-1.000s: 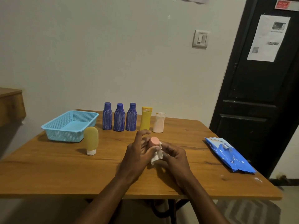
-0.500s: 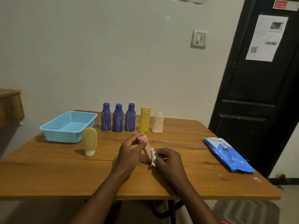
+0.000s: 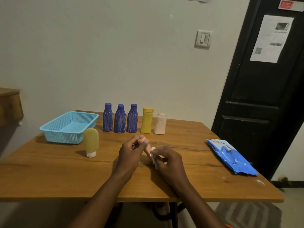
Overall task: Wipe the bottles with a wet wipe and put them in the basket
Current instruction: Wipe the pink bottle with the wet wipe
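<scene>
Dim room: pale wall (image 3: 115, 46) with switch (image 3: 203, 39), black door (image 3: 256, 96), perhaps striped rug (image 3: 250, 214).

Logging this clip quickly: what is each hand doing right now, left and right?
Left hand: closed around the pink bottle.
Right hand: holding the wet wipe against that bottle.

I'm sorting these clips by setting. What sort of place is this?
Most likely a room in a home: a wooden table against a plain wall with a light switch, a dark panelled door bearing a paper sheet, and toiletry bottles beside a blue basket.
</scene>
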### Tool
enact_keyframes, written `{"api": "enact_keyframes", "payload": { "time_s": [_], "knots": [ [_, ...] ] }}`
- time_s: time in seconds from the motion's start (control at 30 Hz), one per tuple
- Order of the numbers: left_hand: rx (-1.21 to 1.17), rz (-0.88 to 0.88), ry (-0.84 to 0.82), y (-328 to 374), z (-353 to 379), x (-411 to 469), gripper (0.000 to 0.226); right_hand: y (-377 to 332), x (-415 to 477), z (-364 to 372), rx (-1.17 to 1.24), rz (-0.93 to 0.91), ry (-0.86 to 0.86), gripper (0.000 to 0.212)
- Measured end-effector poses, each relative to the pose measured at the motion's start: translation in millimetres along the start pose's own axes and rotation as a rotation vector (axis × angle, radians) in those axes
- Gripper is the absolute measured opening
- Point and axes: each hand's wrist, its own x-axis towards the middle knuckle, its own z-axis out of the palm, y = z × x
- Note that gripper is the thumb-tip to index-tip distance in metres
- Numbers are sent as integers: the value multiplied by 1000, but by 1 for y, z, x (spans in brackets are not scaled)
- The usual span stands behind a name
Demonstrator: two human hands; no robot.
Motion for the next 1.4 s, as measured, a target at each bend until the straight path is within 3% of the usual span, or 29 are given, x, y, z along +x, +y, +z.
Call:
{"api": "enact_keyframes", "payload": {
  "time_s": [0.17,0.33,0.63,0.73,0.87,0.97,1.1,1.4],
  "knots": [
    [0,-27,37,4,0,-5,33,3,-9,-13,105,208,44,20],
    [-196,-110,82,14,-6,-10,30,0,-14,-23,284,327,117,23],
    [-416,-188,22,24,-21,-29,39,-32,-1,-24,465,224,95,25],
    [-364,-157,-66,30,-43,-39,46,-49,6,-24,549,195,22,32],
    [-241,-90,-129,42,-81,-54,42,-71,10,-10,620,138,-138,19],
    [29,-9,-100,47,-118,-61,30,-89,13,7,586,110,-213,17],
    [364,80,-30,46,-159,-66,42,-111,17,41,493,97,-254,16],
    [487,68,112,26,-193,-61,47,-135,25,116,216,90,-200,19]
  ]
}}
